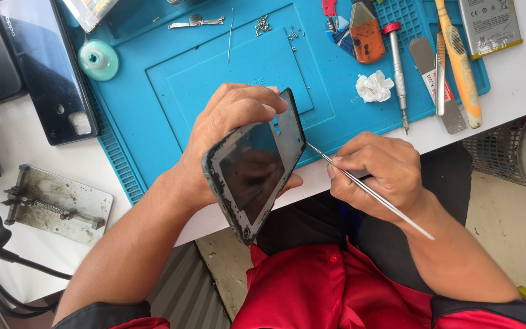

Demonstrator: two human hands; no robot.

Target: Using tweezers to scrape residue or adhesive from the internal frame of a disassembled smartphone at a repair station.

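My left hand (226, 122) grips a dark phone frame (257, 167) with a glossy black panel, held tilted over the table's front edge. Rough glue residue lines its grey rim. My right hand (378, 173) pinches a thin metal spudger (369, 190) like a pen. Its tip touches the frame's right edge, and its long shaft runs back over my wrist.
A blue work mat (214, 55) covers the white table, with small screws (263, 24), a crumpled tissue (374, 86), a screwdriver (397, 67), an orange tool (366, 33), a yellow-handled brush (461, 61) and a battery (491, 24). A black phone (50, 67), metal clamp plate (56, 204) and wire bin (518, 146) flank me.
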